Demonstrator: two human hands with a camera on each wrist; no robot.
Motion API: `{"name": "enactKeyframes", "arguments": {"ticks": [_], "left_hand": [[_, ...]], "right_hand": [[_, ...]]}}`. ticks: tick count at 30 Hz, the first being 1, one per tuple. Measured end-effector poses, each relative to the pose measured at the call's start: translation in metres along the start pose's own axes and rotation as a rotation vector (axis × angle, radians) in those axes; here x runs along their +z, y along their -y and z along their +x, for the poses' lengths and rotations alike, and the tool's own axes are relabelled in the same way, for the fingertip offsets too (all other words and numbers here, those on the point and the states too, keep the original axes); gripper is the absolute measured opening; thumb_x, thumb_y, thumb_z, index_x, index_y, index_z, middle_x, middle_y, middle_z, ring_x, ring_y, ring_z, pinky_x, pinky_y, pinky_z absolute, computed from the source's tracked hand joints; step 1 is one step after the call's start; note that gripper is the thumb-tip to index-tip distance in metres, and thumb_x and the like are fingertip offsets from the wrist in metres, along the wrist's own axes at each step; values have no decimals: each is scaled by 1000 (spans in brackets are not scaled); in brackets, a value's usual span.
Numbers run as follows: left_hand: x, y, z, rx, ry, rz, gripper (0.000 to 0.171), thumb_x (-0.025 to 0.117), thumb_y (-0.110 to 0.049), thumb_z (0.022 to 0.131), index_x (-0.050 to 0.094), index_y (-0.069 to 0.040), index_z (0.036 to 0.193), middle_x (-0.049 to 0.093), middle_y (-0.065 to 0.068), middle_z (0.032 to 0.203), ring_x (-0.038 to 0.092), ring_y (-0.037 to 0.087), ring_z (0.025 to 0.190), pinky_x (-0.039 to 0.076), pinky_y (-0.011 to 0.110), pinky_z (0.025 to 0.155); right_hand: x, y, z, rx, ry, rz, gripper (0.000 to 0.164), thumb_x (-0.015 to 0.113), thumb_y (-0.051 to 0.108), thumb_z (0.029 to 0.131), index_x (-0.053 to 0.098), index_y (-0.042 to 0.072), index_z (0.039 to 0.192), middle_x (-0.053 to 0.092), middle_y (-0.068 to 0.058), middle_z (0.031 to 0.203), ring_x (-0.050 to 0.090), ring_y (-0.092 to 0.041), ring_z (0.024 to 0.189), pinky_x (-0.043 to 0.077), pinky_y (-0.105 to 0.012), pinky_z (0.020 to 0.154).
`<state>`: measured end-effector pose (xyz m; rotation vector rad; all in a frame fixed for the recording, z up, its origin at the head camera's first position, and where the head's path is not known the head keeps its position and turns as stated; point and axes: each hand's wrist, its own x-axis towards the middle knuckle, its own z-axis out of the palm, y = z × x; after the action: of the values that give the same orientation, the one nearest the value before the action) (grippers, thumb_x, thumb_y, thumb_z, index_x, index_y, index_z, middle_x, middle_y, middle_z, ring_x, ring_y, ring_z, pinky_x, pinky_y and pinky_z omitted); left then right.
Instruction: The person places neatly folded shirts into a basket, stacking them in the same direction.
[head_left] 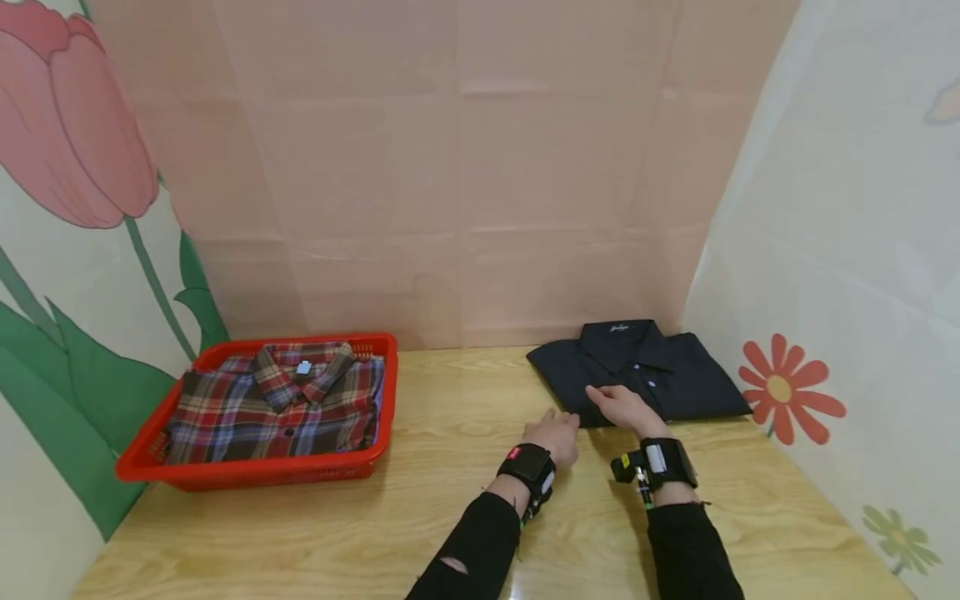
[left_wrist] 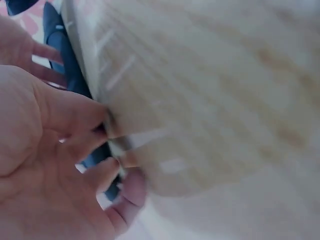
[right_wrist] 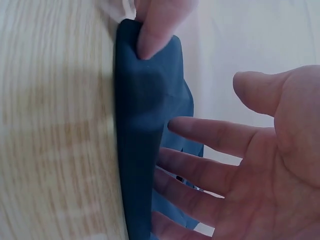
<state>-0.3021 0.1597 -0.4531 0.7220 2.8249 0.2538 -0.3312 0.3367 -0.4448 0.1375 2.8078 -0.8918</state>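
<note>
A folded black collared shirt (head_left: pixel 622 367) lies on the table at the back right, its collar toward the wall. My left hand (head_left: pixel 553 435) is at the near left corner of the shirt. Its fingers are bent, with fingertips down by the tabletop and the shirt's edge in the left wrist view; I cannot tell whether they pinch the cloth. My right hand (head_left: pixel 626 408) hovers at the near edge, just right of the left hand. In the right wrist view its fingers (right_wrist: pixel 215 140) are extended and spread beside the shirt (right_wrist: pixel 140 120), thumb apart.
A red plastic basket (head_left: pixel 255 477) stands at the left of the table (head_left: pixel 442 500). Inside it lies a folded red plaid shirt (head_left: pixel 277 408) on other clothing. A beige-pink sheet covers the back wall, and a flower-printed white wall (head_left: pixel 840 275) borders the right side.
</note>
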Motion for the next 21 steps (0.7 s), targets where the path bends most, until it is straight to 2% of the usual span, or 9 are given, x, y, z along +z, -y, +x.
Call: {"name": "enactKeyframes", "arguments": {"ticks": [6,13,18,21], "left_hand": [[-1,-6,-4,-28,-13,134,42,47,-35,101,46,-34,143,43,-16,149,31,11,144,39,43,106],[-8,-1,-14,-60,-22,141,40,50,-33,99,52,-31,139,49,-15,144,35,12,141,42,42,101],[-8,2,-17,-79,-38,109,39,53,-33,97,54,-31,136,54,-14,138,43,15,132,43,42,94],[-5,5,-14,-80,-48,57,46,55,-32,97,47,-38,142,53,-11,139,45,19,131,42,43,96]], "right_hand": [[-4,-2,-1,-11,8,35,85,33,63,99,37,-8,146,40,-32,147,39,-50,134,37,-59,105],[-15,-16,-2,0,-73,34,77,34,56,102,36,-8,146,40,-32,146,40,-50,132,38,-59,104],[-21,-20,-2,23,-194,96,73,35,55,102,39,-2,147,42,-29,147,41,-48,132,39,-59,103],[-21,-21,-2,24,-306,112,67,39,52,102,46,0,143,49,-26,143,46,-45,129,42,-57,101]]}}
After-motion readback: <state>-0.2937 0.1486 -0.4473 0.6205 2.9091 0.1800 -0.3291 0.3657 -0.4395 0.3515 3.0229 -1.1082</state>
